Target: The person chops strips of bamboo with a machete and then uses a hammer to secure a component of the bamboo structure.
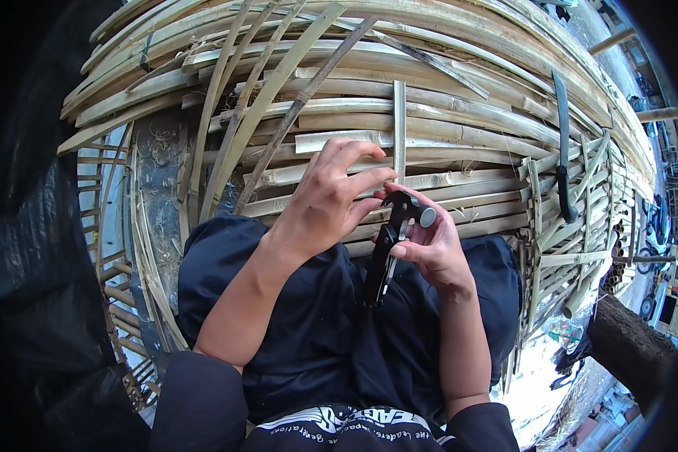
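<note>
Your right hand (437,252) grasps one black tool (384,252) above your lap (301,331), some fingers hidden behind it, while your left hand (320,196) is loosely bent just beside it; I cannot tell whether that one grips anything. One narrow strip (400,128) extends away beyond both hands, its near end obscured, and one knife (563,143) lies to the right over slats (459,157) too overlapped to count.
</note>
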The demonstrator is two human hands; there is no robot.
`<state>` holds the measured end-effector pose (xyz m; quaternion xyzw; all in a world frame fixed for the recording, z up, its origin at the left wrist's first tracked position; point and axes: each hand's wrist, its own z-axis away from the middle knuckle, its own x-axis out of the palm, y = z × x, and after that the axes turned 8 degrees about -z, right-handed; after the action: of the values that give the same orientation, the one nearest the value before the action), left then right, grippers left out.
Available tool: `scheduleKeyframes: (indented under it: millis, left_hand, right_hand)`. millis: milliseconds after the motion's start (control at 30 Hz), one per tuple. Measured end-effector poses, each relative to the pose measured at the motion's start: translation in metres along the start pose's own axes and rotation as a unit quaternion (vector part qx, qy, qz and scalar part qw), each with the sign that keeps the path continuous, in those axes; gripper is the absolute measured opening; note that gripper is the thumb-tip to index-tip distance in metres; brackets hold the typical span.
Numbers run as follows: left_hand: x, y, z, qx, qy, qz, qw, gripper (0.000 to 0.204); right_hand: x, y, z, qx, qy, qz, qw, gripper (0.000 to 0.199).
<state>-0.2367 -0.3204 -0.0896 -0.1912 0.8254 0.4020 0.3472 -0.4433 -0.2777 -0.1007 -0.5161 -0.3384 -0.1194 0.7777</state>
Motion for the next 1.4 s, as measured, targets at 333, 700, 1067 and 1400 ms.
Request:
scheduleKeyframes:
  millis: [333, 700, 1067, 1400]
  left_hand:
    - [0.001, -0.011, 0.012, -0.168, 0.002, 0.079, 0.983, 0.021]
    - [0.007, -0.014, 0.015, -0.363, -0.174, 0.315, 0.859, 0.028]
    - [0.010, -0.028, 0.016, -0.372, -0.230, 0.421, 0.795, 0.017]
    - [-0.003, -0.047, 0.012, -0.403, -0.122, 0.392, 0.818, 0.012]
  right_hand:
    - [0.005, 0.004, 0.001, -0.042, 0.001, 0.131, 0.990, 0.088]
    - [0.019, 0.019, 0.002, -0.063, 0.033, 0.219, 0.973, 0.092]
    - [0.020, 0.024, 0.004, -0.060, 0.034, 0.296, 0.953, 0.095]
    - [0.018, 0.022, 0.006, -0.060, 0.050, 0.181, 0.980, 0.095]
